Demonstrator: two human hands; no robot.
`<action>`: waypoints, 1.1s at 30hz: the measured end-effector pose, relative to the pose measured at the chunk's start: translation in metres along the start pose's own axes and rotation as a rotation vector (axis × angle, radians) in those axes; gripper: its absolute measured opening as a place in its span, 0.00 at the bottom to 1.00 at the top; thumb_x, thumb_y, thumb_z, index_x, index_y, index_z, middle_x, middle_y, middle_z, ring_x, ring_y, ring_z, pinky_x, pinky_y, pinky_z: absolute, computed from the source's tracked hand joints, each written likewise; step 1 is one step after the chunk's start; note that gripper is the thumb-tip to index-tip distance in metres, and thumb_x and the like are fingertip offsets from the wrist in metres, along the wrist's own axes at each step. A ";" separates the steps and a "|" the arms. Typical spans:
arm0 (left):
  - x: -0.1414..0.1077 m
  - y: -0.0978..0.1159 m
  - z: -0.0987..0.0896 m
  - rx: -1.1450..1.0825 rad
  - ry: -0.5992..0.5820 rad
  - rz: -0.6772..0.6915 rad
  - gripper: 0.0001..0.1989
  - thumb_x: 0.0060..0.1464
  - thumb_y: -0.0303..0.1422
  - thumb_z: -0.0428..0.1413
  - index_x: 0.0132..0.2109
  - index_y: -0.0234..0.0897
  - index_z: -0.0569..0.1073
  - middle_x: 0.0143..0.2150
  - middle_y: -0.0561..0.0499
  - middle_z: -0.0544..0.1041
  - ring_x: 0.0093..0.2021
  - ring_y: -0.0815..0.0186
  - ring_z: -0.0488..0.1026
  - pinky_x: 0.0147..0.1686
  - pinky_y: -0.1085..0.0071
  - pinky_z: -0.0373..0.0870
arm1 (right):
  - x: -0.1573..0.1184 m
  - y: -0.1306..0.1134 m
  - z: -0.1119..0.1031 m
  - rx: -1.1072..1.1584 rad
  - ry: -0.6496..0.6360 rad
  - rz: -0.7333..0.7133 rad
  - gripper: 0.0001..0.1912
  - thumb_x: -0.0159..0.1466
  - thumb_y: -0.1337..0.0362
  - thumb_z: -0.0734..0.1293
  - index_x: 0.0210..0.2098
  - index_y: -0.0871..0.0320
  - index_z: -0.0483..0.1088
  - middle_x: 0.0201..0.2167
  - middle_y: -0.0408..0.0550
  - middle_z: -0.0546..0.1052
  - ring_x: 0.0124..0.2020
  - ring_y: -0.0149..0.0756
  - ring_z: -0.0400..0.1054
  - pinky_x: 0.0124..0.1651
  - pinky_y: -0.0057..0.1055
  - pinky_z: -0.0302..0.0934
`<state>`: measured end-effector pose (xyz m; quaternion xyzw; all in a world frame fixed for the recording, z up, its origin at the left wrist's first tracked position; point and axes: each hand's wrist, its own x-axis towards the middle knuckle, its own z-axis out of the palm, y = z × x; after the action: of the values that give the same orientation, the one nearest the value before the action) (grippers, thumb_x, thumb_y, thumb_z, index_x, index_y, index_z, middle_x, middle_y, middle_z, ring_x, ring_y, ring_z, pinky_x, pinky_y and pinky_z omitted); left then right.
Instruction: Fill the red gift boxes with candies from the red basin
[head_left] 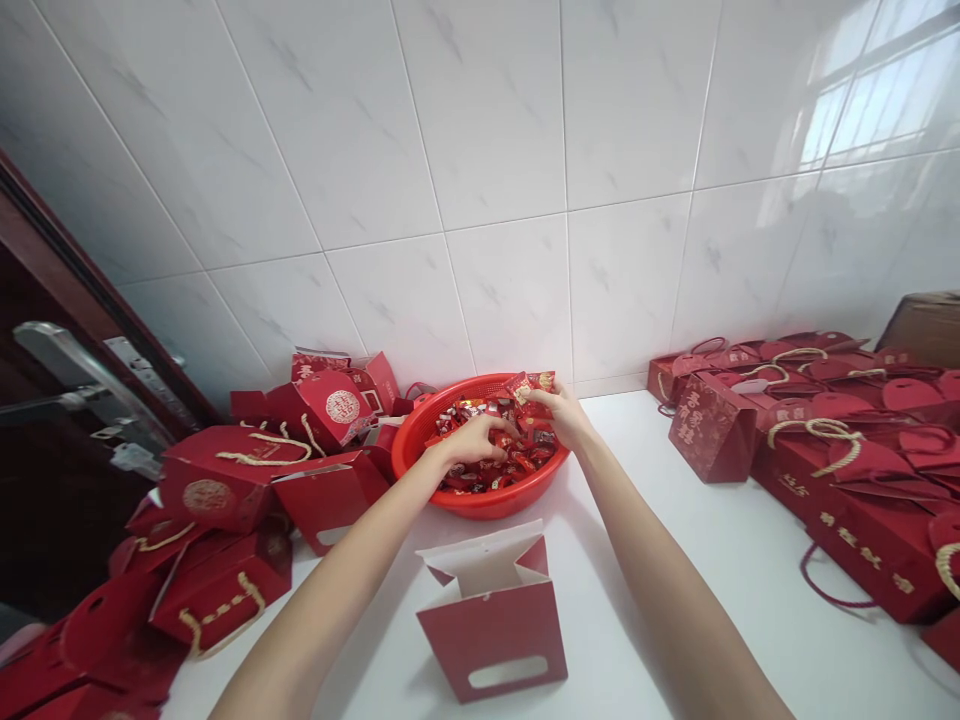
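A round red plastic basket [480,508] full of small wrapped candies [495,480] stands against the wall. Inside it, my left hand [474,447] has its fingers curled round a red-wrapped candy among the others. Over the basket's right side, my right hand [564,415] is closed on red candy packets [529,388] with gold print. An opened red gift box [491,640] stands upright between my forearms, its top flaps spread and an oval window low on its front. How much lies inside that box cannot be made out.
Red gift boxes with rope handles [232,480] are heaped at the left. More red boxes [840,480] stand in rows at the right, with a brown carton [926,330] behind them. White tiles [495,290] back the white tabletop [600,560]; a door handle [82,370] is far left.
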<state>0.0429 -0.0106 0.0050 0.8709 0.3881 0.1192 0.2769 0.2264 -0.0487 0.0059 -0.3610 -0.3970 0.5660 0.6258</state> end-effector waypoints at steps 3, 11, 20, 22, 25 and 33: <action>0.001 -0.004 -0.002 -0.074 0.099 0.028 0.21 0.41 0.27 0.61 0.47 0.37 0.81 0.49 0.48 0.82 0.52 0.55 0.76 0.57 0.62 0.68 | 0.000 0.000 0.000 0.004 -0.008 -0.014 0.17 0.47 0.64 0.75 0.35 0.54 0.71 0.29 0.40 0.78 0.26 0.33 0.72 0.23 0.27 0.65; 0.003 -0.005 -0.006 -0.187 0.175 0.033 0.18 0.44 0.33 0.63 0.45 0.35 0.81 0.50 0.46 0.81 0.54 0.54 0.74 0.58 0.61 0.66 | -0.001 -0.001 0.000 0.034 -0.015 -0.037 0.14 0.47 0.65 0.75 0.33 0.55 0.72 0.29 0.42 0.79 0.29 0.34 0.73 0.26 0.27 0.68; 0.003 -0.009 -0.006 -0.345 0.172 -0.018 0.22 0.48 0.45 0.64 0.48 0.36 0.80 0.54 0.44 0.79 0.55 0.54 0.74 0.56 0.60 0.69 | 0.001 0.001 -0.001 0.039 -0.027 -0.054 0.14 0.47 0.65 0.75 0.33 0.55 0.72 0.28 0.42 0.79 0.27 0.34 0.73 0.24 0.28 0.68; 0.002 -0.009 -0.006 -0.342 0.202 -0.017 0.26 0.47 0.46 0.64 0.51 0.38 0.78 0.56 0.44 0.78 0.57 0.54 0.73 0.56 0.61 0.69 | 0.001 0.001 -0.001 0.027 -0.016 -0.035 0.13 0.48 0.66 0.75 0.33 0.54 0.72 0.29 0.42 0.79 0.27 0.34 0.72 0.23 0.27 0.68; 0.002 -0.009 -0.007 -0.358 0.229 -0.032 0.26 0.48 0.47 0.64 0.51 0.37 0.79 0.55 0.44 0.79 0.54 0.54 0.74 0.54 0.62 0.70 | 0.000 0.000 0.000 0.026 -0.011 -0.025 0.13 0.48 0.66 0.75 0.33 0.55 0.72 0.29 0.42 0.79 0.27 0.34 0.72 0.23 0.27 0.68; 0.003 -0.005 -0.008 -0.541 0.303 -0.070 0.25 0.47 0.45 0.65 0.48 0.34 0.80 0.49 0.43 0.81 0.51 0.54 0.76 0.50 0.60 0.71 | -0.003 -0.003 0.001 0.007 -0.007 -0.008 0.12 0.50 0.67 0.73 0.34 0.54 0.72 0.29 0.41 0.78 0.27 0.33 0.72 0.26 0.28 0.69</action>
<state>0.0383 -0.0025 0.0081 0.7240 0.4087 0.3372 0.4417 0.2266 -0.0518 0.0089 -0.3555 -0.3985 0.5662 0.6279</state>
